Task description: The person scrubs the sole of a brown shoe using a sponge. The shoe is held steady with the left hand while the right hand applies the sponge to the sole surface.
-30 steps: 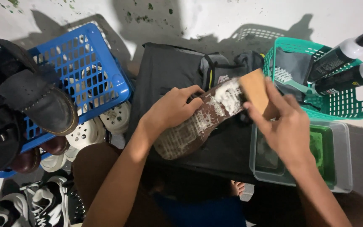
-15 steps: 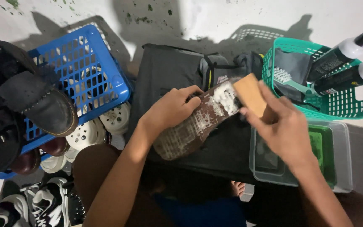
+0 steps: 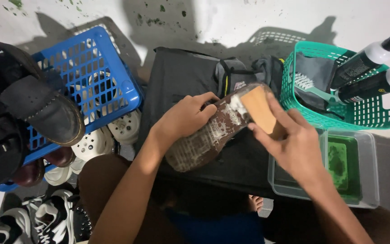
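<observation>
- Biggest thing under us is the dark grey fabric bag [image 3: 177,81] lying flat on the floor, and all the work sits right on top of it.
- Off to the left we've got a blue plastic lattice basket [image 3: 95,77] with worn black leather shoes [image 3: 32,113] piled over its edge, and white-soled pairs beside it.
- On the right, a teal plastic lattice basket [image 3: 339,90] holding a white-bristled brush [image 3: 308,83] and two dark bottles with white shoulders [image 3: 375,68].
- Just below that, a clear plastic tub [image 3: 366,176] with green liquid in it.
- The brown shoe [image 3: 208,135] is turned sole-up, white foam smeared over the sole, lying diagonally between our hands.
- Our left hand [image 3: 186,118] is wrapped around the shoe's middle from the left side, thumb over the top edge.
- Our right hand [image 3: 292,144] is pinching a tan rectangular sponge block [image 3: 258,108], which is pressed flat against the foamy toe end of the sole, just up-right of the left hand.
</observation>
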